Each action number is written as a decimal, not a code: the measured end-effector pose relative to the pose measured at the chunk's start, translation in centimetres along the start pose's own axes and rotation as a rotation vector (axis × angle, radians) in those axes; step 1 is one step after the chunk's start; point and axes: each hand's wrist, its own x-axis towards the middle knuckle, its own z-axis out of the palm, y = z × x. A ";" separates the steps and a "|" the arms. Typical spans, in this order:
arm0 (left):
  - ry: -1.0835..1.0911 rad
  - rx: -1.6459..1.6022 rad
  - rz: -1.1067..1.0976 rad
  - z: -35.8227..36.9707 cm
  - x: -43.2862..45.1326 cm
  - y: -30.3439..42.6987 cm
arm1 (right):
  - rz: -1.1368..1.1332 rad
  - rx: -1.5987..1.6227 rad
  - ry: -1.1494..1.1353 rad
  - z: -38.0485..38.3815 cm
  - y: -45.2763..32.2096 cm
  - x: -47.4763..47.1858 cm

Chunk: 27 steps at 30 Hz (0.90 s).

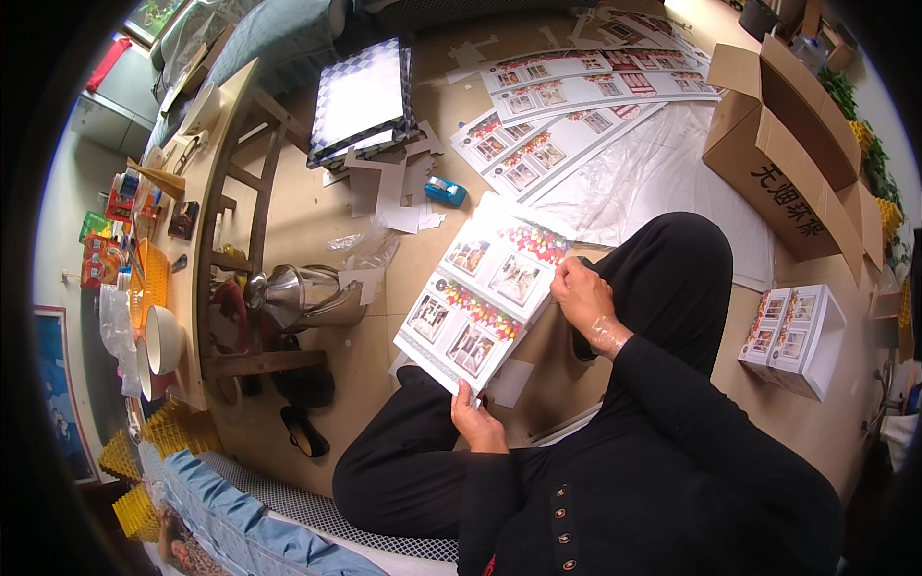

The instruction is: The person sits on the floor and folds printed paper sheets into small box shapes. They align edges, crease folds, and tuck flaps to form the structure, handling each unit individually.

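Note:
A printed white cardboard piece (468,302), with pictures and bands of coloured flowers, lies tilted in front of my bent legs. It may be a folded box; its underside is hidden. My left hand (478,425) grips its near corner, thumb on top. At the right edge, my right hand (583,297) has its fingers bent and its fingertips against the cardboard. Clear film or tape wraps the right wrist. A blue tape dispenser (445,191) sits on the floor just beyond the piece. Flat printed sheets (598,83) with matching pictures overlap farther off.
An open brown carton (778,158) bearing writing stands at right, above a small printed box (785,338). Checked boards (360,101) and white offcuts (389,187) lie at far left. Nearer are a metal kettle (302,291) and a wooden table (209,216) with bowls. One person appears at lower left.

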 end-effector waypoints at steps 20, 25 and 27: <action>0.060 -0.042 -0.052 -0.6 0.5 -0.2 | 0.298 0.891 0.097 1.5 2.7 3.8; 0.043 -0.036 -0.060 -0.3 0.3 -0.2 | 0.271 0.828 -0.053 0.6 1.8 3.6; 0.034 -0.033 -0.051 -0.3 0.2 -0.3 | 0.260 0.819 -0.071 1.5 2.5 4.0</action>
